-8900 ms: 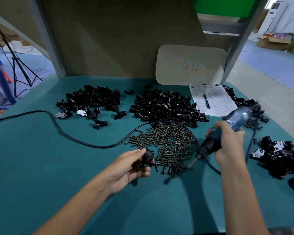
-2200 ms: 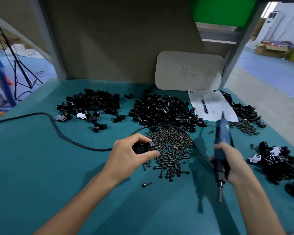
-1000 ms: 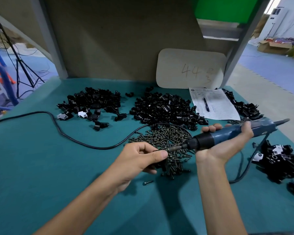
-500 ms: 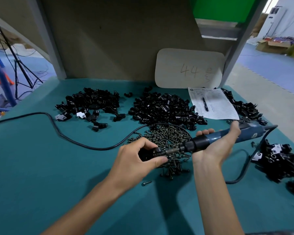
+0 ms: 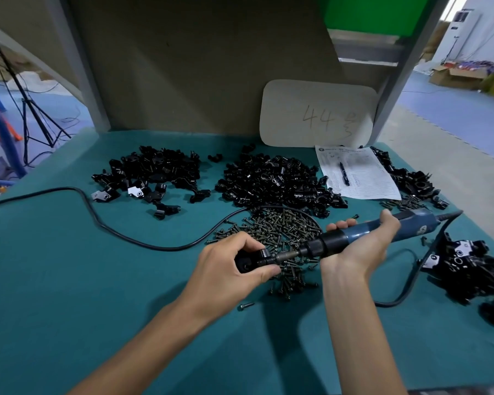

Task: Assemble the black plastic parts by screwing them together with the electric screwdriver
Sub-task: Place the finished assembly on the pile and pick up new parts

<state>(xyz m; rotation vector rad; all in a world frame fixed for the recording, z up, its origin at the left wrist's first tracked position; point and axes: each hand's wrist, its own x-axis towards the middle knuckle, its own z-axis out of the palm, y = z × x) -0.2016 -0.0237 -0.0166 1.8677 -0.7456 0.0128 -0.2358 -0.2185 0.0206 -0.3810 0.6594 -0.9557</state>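
The left hand (image 5: 228, 269) is curled tightly around one small black plastic part (image 5: 251, 259), thumb below and fingers over the top, holding it just above the teal surface (image 5: 69, 280). The right hand (image 5: 360, 246) is wrapped palm-up around one blue-grey electric screwdriver (image 5: 411, 228) that lies nearly level. Its metal bit points left and meets the part in the left hand. A black power cable (image 5: 97, 220) runs from the back of the tool, loops on the surface and trails off to the left edge.

Directly beneath and behind both hands lies one large pile of dark metal screws (image 5: 280, 229). One stray screw (image 5: 246, 305) sits apart, nearer the person. A smaller scatter of screws (image 5: 402, 203) lies farther right.

Four heaps of loose black plastic parts surround the work: one at back left (image 5: 154, 172), one at back centre (image 5: 274, 181), one at back right (image 5: 405, 178), and one close on the right (image 5: 474, 275), some pieces showing silvery faces.

One printed white paper sheet (image 5: 365, 181) lies between the centre and back-right heaps, with one black pen (image 5: 344, 173) on it. One pale rounded board marked "44" (image 5: 317, 115) leans against the back wall.
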